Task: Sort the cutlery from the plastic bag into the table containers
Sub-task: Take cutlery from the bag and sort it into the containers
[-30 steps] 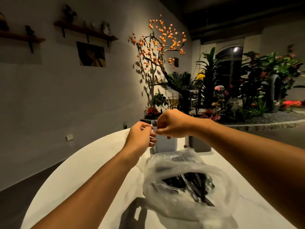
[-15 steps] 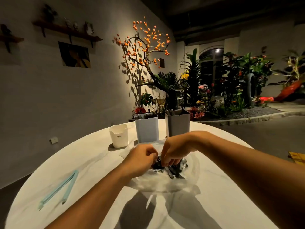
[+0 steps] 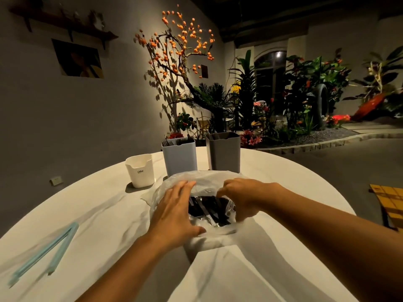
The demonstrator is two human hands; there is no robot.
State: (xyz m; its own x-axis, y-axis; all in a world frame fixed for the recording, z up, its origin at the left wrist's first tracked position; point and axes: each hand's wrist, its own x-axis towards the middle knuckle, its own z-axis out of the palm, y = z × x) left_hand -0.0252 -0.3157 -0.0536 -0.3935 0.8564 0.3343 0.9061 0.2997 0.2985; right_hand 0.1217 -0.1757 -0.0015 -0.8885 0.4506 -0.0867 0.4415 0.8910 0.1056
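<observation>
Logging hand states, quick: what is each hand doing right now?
Left hand: open, fingers straight, pressing the plastic bag.
Right hand: fingers curled at the bag's opening; grip cannot be told.

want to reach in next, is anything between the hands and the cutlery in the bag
Nothing solid. The plastic bag is spread open and the dark cutlery lies exposed in the opening. The left hand lies flat on the bag's left side; the right hand curls at its right rim, just above the pieces.

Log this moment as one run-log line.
left hand flat on plastic bag | right hand curled at bag mouth | cutlery inside | containers behind
</observation>
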